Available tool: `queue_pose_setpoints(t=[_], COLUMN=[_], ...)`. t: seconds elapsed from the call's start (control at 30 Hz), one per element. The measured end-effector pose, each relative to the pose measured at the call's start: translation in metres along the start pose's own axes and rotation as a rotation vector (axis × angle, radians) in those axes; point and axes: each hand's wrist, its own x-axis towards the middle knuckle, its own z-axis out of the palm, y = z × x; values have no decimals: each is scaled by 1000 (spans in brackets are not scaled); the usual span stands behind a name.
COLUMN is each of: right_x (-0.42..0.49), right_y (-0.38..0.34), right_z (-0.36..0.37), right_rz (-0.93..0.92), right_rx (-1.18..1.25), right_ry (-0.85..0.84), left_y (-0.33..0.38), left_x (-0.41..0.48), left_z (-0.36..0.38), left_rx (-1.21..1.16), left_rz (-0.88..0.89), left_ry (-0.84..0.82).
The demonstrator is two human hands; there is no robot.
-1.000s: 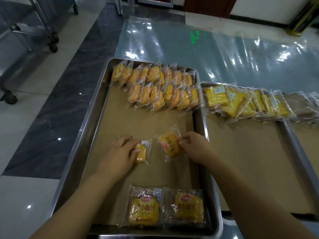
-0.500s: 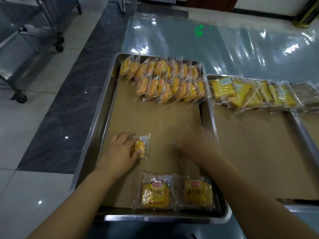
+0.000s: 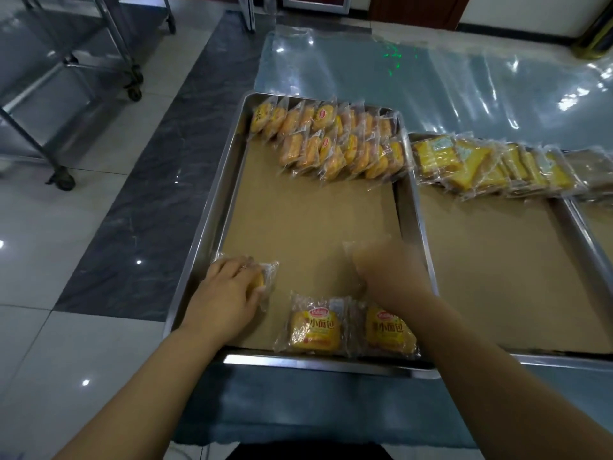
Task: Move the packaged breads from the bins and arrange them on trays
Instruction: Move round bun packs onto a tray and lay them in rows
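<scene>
Glossy tiled floor (image 3: 49, 227) with a dark marble strip (image 3: 159, 180); clear plastic sheet (image 3: 431, 81) spread under the trays. Wheeled steel rack (image 3: 76, 61) far left. Left steel tray (image 3: 212, 210), brown paper liner (image 3: 308, 220): two overlapping rows of packaged small breads (image 3: 331, 141) at far end, standing on edge and leaning. Two flat packs at near edge, side by side: left pack (image 3: 315, 328), right pack (image 3: 388, 330). Middle tray (image 3: 414, 207) just beside it holds a row of sliced cake packs (image 3: 491, 164) along far end. Third tray (image 3: 593, 234) cut off at right. Left hand (image 3: 229, 290) at the tray's near-left, fingers curled over a bread pack (image 3: 265, 277), pressing it on the liner. Right hand (image 3: 388, 270) motion-blurred above right pack; cannot tell finger state or hold.
</scene>
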Motion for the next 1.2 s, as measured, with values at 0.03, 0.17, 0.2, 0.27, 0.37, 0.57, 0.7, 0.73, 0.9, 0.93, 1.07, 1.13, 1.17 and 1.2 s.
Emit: queue_pose_setpoints(t=[0.03,0.17,0.2,0.27,0.37,0.57,0.7,0.73,0.9,0.93,1.07,1.13,1.17,1.2], right_x=[-2,-10,-12,-17,-27,-47,-51,-51,-41,-35,-4,16,26,37], right_y=[0,1,2,4,6,7,9,9,4,2,-10,-17,-21,-25], right_z=[0,3,3,3,3,4,0,-2,-17,-22,-41,-49,-53,-57], right_rz=[18,53,41,5,-26,-26,-14,-10,-37,-48,-63,-65,-67,-69], right_rx=[-11,-1,15,49,77,66,113,127,236,263,337,352,356,354], right_ry=[4,46,49,50,46,19,35,51,158,167,193,195,199,204], left_y=[1,8,10,14,19,27,28,28,24,23,19,15,13,10], left_x=[-4,-21,-25,-33,-42,-57,-58,-56,-35,-27,14,40,54,69], left_z=[1,6,7,8,9,11,9,7,-7,-10,-21,-27,-30,-33], left_rx=[4,-29,-38,-45,-34,-13,-22,-27,-38,-54,-136,-135,-133,-134], left_rz=[-5,-68,-90,-128,-156,-182,-184,-188,-172,-159,-105,-83,-74,-64], left_ry=[2,31,43,60,58,43,59,74,128,127,112,82,64,46])
